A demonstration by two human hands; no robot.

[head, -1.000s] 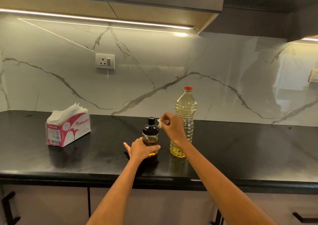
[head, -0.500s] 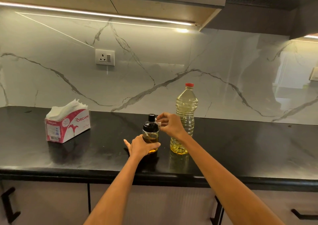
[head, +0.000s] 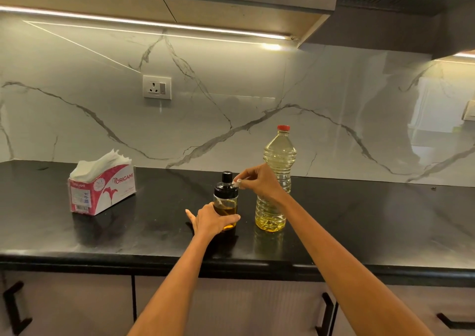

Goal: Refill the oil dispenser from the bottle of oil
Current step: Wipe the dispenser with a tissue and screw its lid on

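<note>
oil dispenser (head: 225,202): black-lidded, amber oil low; left hand (head: 210,220) fingers grasping it, right hand (head: 259,182) pinching a white scrap (head: 238,182).

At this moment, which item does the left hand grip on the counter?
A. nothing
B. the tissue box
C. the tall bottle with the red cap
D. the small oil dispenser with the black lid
D: the left hand wraps the lower body of the oil dispenser, which stands upright on the counter.

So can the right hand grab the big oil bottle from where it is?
Probably yes. The right hand is just in front of the oil bottle, with nothing between them. But its fingers are pinching a small white scrap by the dispenser, so it must let go first.
</note>
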